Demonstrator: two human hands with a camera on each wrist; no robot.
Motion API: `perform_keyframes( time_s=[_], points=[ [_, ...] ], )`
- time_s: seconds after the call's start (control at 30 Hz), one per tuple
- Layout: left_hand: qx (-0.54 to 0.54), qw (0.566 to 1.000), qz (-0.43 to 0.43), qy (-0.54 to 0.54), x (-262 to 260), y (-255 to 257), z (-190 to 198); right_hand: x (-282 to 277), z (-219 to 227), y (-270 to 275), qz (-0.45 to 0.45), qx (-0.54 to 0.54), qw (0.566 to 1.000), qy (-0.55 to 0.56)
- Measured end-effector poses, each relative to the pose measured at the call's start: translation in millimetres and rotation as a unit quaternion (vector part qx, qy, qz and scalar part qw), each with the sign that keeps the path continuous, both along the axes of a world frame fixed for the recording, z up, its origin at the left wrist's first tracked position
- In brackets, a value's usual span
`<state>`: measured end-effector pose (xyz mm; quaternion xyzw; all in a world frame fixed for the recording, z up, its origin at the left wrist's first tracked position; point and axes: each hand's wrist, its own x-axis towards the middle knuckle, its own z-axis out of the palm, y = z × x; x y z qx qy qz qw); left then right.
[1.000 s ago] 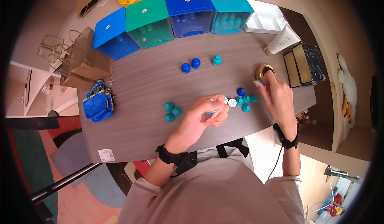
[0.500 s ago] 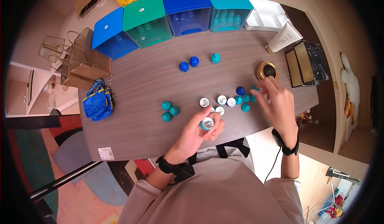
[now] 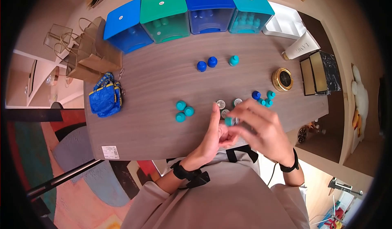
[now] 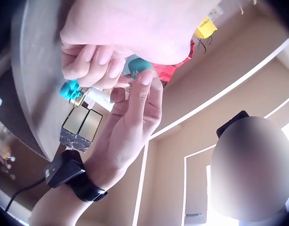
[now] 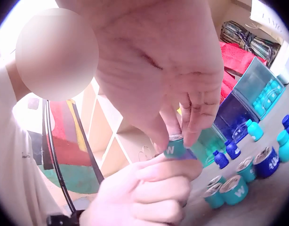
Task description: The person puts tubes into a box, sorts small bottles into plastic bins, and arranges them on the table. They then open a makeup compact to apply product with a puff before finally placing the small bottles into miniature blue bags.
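Observation:
Both hands meet near the table's front edge. Thumb and fingers of my right hand (image 3: 259, 125) pinch a small teal bottle (image 5: 175, 148), marked W, with its printed silver base upward. The fingers of my left hand (image 5: 144, 193) are curled, and the bottle's lower part sinks behind that fist. My left thumb points up in the head view. In the left wrist view the bottle (image 4: 139, 67) shows between the two hands. Just beyond stand several upturned bottles (image 5: 234, 190) with silver bases showing, one of them blue (image 5: 267, 162), partly hidden by my right hand in the head view.
Teal bottles (image 3: 181, 105) stand left, more teal bottles (image 3: 271, 94) with one blue bottle (image 3: 256, 95) right. Two blue bottles (image 3: 201, 66) and a teal one are farther back. Coloured boxes (image 3: 165, 8), a white tray (image 3: 286, 22), gold tin (image 3: 282, 79) and blue bag (image 3: 105, 98) surround them.
My right hand has left the teal bottles by the gold tin and moved left to my left hand, now pinching the teal bottle. My left hand has turned thumb-up. The head view has shifted.

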<state>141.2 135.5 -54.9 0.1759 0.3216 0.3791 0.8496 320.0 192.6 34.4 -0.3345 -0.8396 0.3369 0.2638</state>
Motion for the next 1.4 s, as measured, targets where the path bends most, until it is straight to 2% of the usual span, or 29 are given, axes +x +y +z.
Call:
perform_keyframes(
  time_s=[0.07, 0.13, 0.17, 0.2, 0.3, 0.33, 0.4, 0.57, 0.63, 0.73, 0.87, 0.97, 1.07, 1.13, 1.17, 1.27, 1.3, 1.33, 1.4],
  points=[
    [0.020, 1.000, -0.012, -0.009, -1.2, 0.1, 9.5, -1.7, -5.2, 11.8, -0.080, 0.038, 0.996, -0.027],
    [0.112, 0.970, -0.044, 0.211, -5.2, -4.9, 16.0, -2.3, -15.4, 25.4, -0.095, 0.062, 0.992, -0.062],
    [0.172, 0.954, 0.017, 0.246, -6.1, -9.2, 12.6, -3.0, -20.7, 30.5, -0.094, 0.069, 0.988, -0.098],
    [0.170, 0.954, 0.018, 0.246, -7.8, -14.7, 12.1, -4.4, -25.9, 34.2, -0.092, 0.075, 0.984, -0.132],
    [0.296, 0.827, 0.093, 0.469, -11.6, -26.2, 9.8, -6.9, -32.9, 36.7, -0.075, 0.071, 0.985, -0.141],
    [0.293, 0.827, 0.094, 0.471, -10.6, -26.5, 5.5, -6.5, -33.4, 36.6, -0.070, 0.062, 0.985, -0.147],
    [0.305, 0.791, 0.139, 0.512, -7.2, -24.7, 1.9, -3.6, -20.7, 36.5, -0.065, 0.066, 0.984, -0.150],
    [0.309, 0.779, 0.085, 0.538, -2.5, 1.5, 9.5, 12.8, -0.7, 30.2, -0.033, 0.042, 0.985, -0.164],
    [0.302, 0.781, 0.061, 0.543, 0.0, 12.5, 11.3, 11.5, -0.4, 26.3, -0.011, 0.049, 0.980, -0.191],
    [0.305, 0.780, 0.019, 0.546, -2.6, 26.9, 15.4, 10.5, -14.7, 29.0, -0.003, 0.031, 0.985, -0.172],
    [0.315, 0.764, 0.060, 0.559, -4.1, 32.5, 6.2, 2.7, -15.3, 34.7, 0.002, 0.047, 0.985, -0.167],
    [0.310, 0.776, 0.029, 0.549, -7.6, 33.5, 9.3, -3.1, -13.8, 39.7, 0.003, 0.037, 0.985, -0.171],
    [0.313, 0.752, 0.066, 0.577, -10.5, 17.1, 10.2, -9.1, -12.9, 42.0, 0.009, 0.012, 0.988, -0.155],
    [0.351, 0.733, 0.040, 0.581, -18.6, -1.4, 22.6, -12.6, -9.7, 39.1, -0.009, 0.033, 0.985, -0.171],
    [0.361, 0.746, 0.070, 0.556, -22.7, -10.3, 31.9, -15.6, -6.5, 37.2, -0.007, 0.034, 0.985, -0.167],
    [0.361, 0.747, 0.081, 0.552, -48.4, -38.7, 31.5, -25.8, 0.2, 31.0, -0.009, 0.045, 0.992, -0.115],
    [0.335, 0.750, 0.118, 0.558, -54.9, -41.8, 37.7, -35.0, 0.4, 27.6, 0.010, 0.050, 0.994, -0.095],
    [0.336, 0.749, 0.119, 0.558, -63.2, -45.5, 35.1, -45.3, 0.5, 23.9, 0.028, 0.056, 0.995, -0.075],
    [0.260, 0.766, 0.161, 0.566, -80.6, -52.8, 26.3, -68.6, -6.7, 15.5, 0.043, 0.075, 0.994, -0.066]
  ],
)
